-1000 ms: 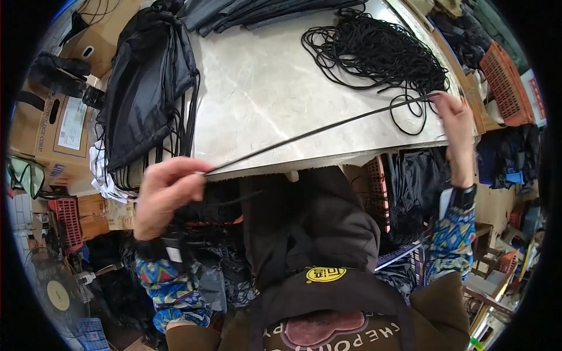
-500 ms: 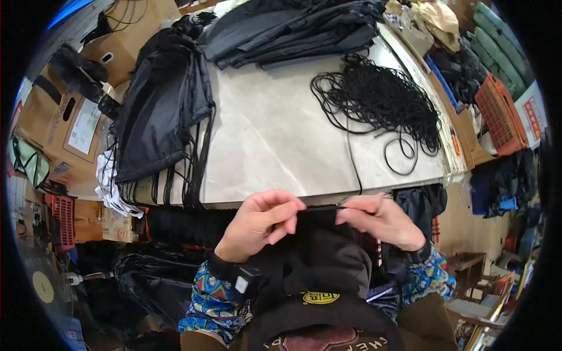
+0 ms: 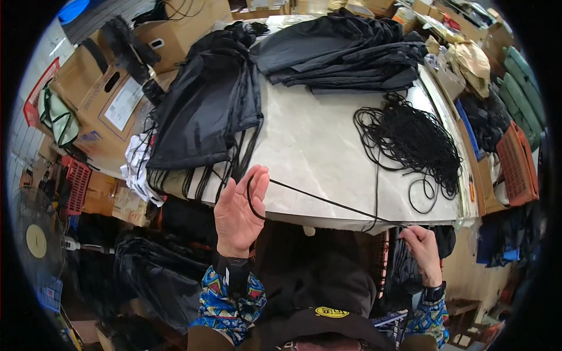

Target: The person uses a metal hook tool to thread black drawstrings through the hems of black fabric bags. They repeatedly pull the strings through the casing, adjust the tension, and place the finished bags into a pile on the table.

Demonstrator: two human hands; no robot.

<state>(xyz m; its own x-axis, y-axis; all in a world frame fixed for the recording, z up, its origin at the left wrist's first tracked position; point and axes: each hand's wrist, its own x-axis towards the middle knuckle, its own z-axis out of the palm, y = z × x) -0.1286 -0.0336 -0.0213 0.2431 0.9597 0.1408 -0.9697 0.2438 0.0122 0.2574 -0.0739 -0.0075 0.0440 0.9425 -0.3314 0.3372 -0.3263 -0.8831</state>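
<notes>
My left hand (image 3: 239, 213) is raised at the table's near edge, palm showing and fingers stretched out. A black cord (image 3: 328, 200) curves across its palm and runs tautly to the right. At the other end my right hand (image 3: 422, 248) pinches the cord between thumb and fingers, just off the near right edge of the table. A tangled heap of black cord (image 3: 417, 140) lies on the table's right side, with one strand trailing down over the near edge. Left of it, black fabric bags (image 3: 205, 105) lie stacked, cords hanging from their lower ends.
The pale marbled table (image 3: 304, 140) carries another pile of black fabric (image 3: 345, 55) at its far side. Cardboard boxes (image 3: 93, 105) stand on the left. An orange-red crate (image 3: 516, 164) is on the right. Dark fabric bundles (image 3: 155, 278) sit low at the left.
My hands were close together, both pinching the cord. They have moved apart, the right one rightward and down, the left one opening with the cord across its palm. The view has shifted.
</notes>
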